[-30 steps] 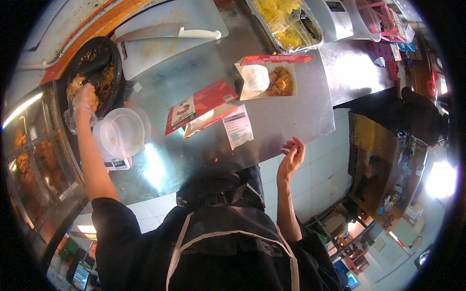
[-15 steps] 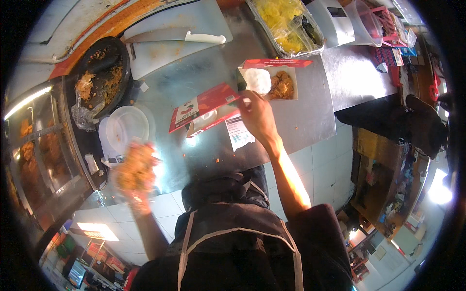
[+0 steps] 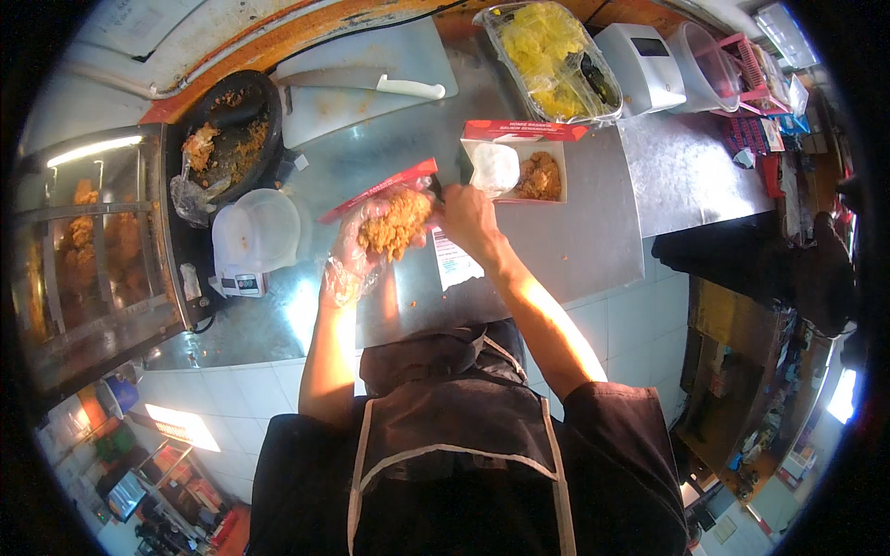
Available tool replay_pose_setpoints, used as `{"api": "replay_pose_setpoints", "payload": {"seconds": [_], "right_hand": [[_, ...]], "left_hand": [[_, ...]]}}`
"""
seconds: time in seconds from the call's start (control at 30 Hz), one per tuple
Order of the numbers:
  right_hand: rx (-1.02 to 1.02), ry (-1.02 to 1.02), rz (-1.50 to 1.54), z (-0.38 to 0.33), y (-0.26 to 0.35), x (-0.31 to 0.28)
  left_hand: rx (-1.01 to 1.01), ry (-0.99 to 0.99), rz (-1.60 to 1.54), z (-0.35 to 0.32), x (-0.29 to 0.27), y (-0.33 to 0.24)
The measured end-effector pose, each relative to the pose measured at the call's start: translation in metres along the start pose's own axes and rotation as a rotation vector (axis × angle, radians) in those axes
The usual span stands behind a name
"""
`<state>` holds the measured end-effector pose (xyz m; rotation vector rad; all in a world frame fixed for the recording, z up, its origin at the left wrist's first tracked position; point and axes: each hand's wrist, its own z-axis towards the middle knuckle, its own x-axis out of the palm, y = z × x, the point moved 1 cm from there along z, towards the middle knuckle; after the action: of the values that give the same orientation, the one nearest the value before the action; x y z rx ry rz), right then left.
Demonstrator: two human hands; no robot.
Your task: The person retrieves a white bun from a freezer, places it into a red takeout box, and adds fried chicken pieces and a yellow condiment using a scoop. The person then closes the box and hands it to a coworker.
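My left hand (image 3: 348, 246), in a clear plastic glove, is wrapped round a piece of fried chicken (image 3: 395, 225) and holds it over the near side of a red and white takeaway box (image 3: 375, 188). The chicken and hand hide most of that box. At the box's right end, my right hand (image 3: 468, 215) is bare, its fingers closed on the edge. A printed paper slip (image 3: 457, 262) lies under my right wrist. Just beyond, a second takeaway box (image 3: 501, 197) stands with its lid up, holding a white wrapped bundle (image 3: 495, 169) and fried chicken (image 3: 539, 176).
At the left are a heated glass cabinet (image 3: 102, 250), a kitchen scale (image 3: 243, 284) with a clear tub (image 3: 260, 227), and a black mortar (image 3: 264, 139) with crumbs. A knife (image 3: 408, 87) rests on the white cutting board (image 3: 371, 46). A foil tray (image 3: 607, 119) of yellow food stands at the back.
My left hand has brought the chicken from beside the scale, up and right to the nearer box. My right hand stays at that box's right end, slightly lower.
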<state>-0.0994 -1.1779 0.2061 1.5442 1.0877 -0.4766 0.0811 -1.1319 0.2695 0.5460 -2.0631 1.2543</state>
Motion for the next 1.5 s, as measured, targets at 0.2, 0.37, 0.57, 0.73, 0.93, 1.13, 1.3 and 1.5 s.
{"api": "replay_pose_setpoints", "payload": {"seconds": [0.2, 0.37, 0.57, 0.73, 0.93, 1.13, 1.3, 1.5], "right_hand": [[0.030, -0.081, 0.091, -0.008, 0.007, -0.005], [0.032, -0.091, 0.163, -0.009, 0.002, -0.009], [-0.059, -0.063, 0.147, -0.004, -0.008, -0.008], [-0.101, -0.080, 0.154, -0.002, -0.014, -0.005], [-0.103, -0.081, 0.167, -0.001, -0.013, -0.008], [-0.186, -0.090, 0.097, -0.001, -0.012, -0.010], [-0.177, -0.040, 0.072, 0.003, -0.014, -0.009], [-0.158, -0.015, 0.095, 0.002, -0.013, -0.013]], "left_hand": [[0.067, -0.412, 0.155, 0.043, -0.021, 0.025], [0.241, -0.500, 0.644, 0.083, -0.028, 0.061], [0.413, -0.527, 1.444, 0.095, -0.026, 0.076], [0.608, -0.366, 1.925, 0.106, -0.043, 0.082], [0.797, -0.262, 1.729, 0.098, -0.048, 0.079], [0.369, -0.019, 1.752, 0.063, -0.030, 0.042], [0.321, 0.250, 1.669, 0.055, -0.024, 0.022], [0.417, 0.055, 1.356, 0.056, -0.027, 0.031]]}}
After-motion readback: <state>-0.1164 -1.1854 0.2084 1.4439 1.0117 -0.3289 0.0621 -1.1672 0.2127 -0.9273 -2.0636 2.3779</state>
